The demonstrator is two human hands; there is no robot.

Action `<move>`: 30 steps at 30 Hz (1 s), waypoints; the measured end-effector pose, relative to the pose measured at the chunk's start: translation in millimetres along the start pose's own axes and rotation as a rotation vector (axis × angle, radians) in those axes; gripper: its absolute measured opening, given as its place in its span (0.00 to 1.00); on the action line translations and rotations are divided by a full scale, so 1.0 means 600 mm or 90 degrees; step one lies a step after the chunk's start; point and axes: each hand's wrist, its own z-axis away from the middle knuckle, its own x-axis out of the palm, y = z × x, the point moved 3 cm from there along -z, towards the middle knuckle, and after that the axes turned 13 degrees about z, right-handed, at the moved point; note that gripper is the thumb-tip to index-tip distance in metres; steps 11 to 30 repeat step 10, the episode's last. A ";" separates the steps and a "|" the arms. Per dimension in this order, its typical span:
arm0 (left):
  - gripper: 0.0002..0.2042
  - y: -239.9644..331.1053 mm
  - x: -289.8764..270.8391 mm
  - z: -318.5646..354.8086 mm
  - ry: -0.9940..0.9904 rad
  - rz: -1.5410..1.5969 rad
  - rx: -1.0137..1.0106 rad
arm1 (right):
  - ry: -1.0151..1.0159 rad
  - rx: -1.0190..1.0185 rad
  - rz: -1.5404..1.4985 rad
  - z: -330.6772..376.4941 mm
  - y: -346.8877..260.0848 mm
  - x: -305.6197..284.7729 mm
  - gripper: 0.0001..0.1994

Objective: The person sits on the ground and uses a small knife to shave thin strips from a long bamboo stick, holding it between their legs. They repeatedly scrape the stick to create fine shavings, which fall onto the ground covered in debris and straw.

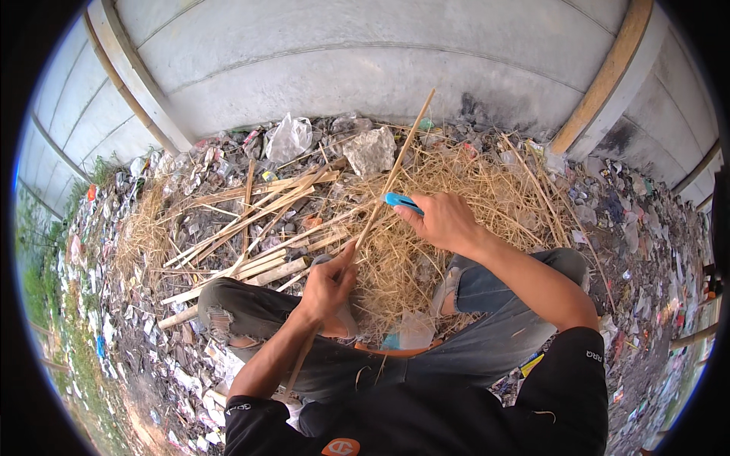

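Now, left hand [328,283]: clamped on bamboo strip [395,171].
Right hand [442,220]: gripping blue knife [401,202] against strip.
Risk: blade could slip toward left fingers.

Dry matt bamboo strip [385,194], glossy blue plastic cutter [401,201] (straw [456,190] rough, fibrous).
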 end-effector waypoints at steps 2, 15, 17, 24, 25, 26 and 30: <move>0.25 0.012 -0.002 0.029 -0.082 0.054 -0.065 | -0.050 0.190 0.001 -0.014 0.089 0.007 0.30; 0.23 -0.013 -0.029 0.092 -0.082 0.128 -0.097 | 0.199 0.371 0.054 0.034 0.247 -0.124 0.30; 0.23 -0.013 -0.029 0.092 -0.082 0.128 -0.097 | 0.199 0.371 0.054 0.034 0.247 -0.124 0.30; 0.23 -0.013 -0.029 0.092 -0.082 0.128 -0.097 | 0.199 0.371 0.054 0.034 0.247 -0.124 0.30; 0.23 -0.013 -0.029 0.092 -0.082 0.128 -0.097 | 0.199 0.371 0.054 0.034 0.247 -0.124 0.30; 0.23 -0.013 -0.029 0.092 -0.082 0.128 -0.097 | 0.199 0.371 0.054 0.034 0.247 -0.124 0.30; 0.23 -0.013 -0.029 0.092 -0.082 0.128 -0.097 | 0.199 0.371 0.054 0.034 0.247 -0.124 0.30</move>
